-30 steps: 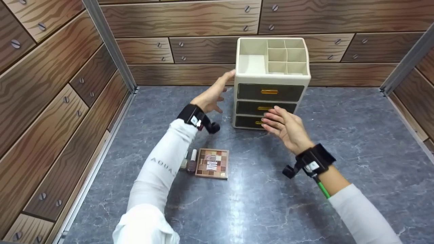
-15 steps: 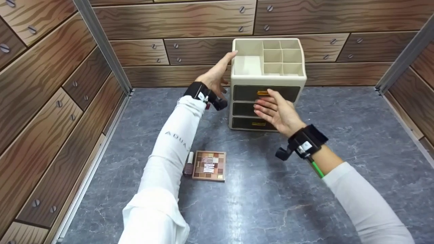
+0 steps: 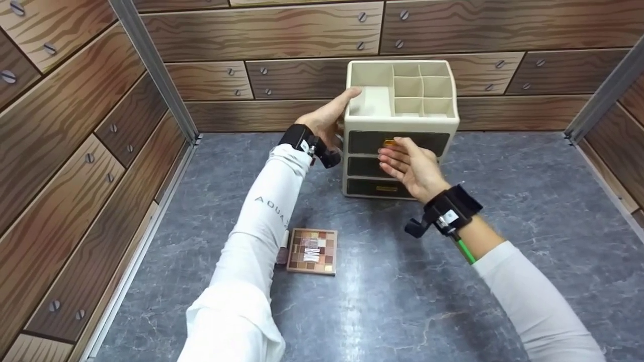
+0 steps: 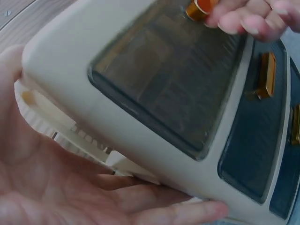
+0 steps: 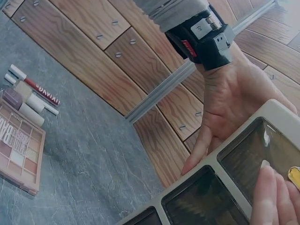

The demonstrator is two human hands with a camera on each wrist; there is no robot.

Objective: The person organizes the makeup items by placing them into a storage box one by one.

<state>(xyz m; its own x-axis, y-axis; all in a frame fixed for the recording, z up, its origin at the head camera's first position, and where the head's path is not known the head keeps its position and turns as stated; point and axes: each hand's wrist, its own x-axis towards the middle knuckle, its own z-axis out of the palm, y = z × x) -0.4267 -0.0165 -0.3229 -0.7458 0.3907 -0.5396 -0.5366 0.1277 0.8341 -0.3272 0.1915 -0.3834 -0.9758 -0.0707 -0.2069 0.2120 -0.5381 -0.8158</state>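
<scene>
A cream organizer (image 3: 401, 120) with dark drawers and an open-topped compartment tray stands before me. My left hand (image 3: 327, 118) is at its left side, thumb over the top rim. In the left wrist view its fingers (image 4: 173, 213) extend nearly straight along the side wall. My right hand (image 3: 415, 168) is in front of the drawers, fingers extended, its tips right at the amber handle (image 4: 200, 8) of the top drawer (image 4: 154, 70). That drawer sits flush in the body. The right thumb hides part of the handle in the head view.
An eyeshadow palette (image 3: 312, 251) lies on the grey marbled floor. Beside it, in the right wrist view, lie a dark nail polish bottle (image 5: 13, 99), a pale bottle (image 5: 23, 89) and a red lip gloss tube (image 5: 40, 88). Wood-patterned walls (image 3: 271, 30) enclose the area.
My left hand has moved up and right from beside the organizer until its thumb lies over the rim. My right hand has risen from the lower drawers to the top drawer's handle.
</scene>
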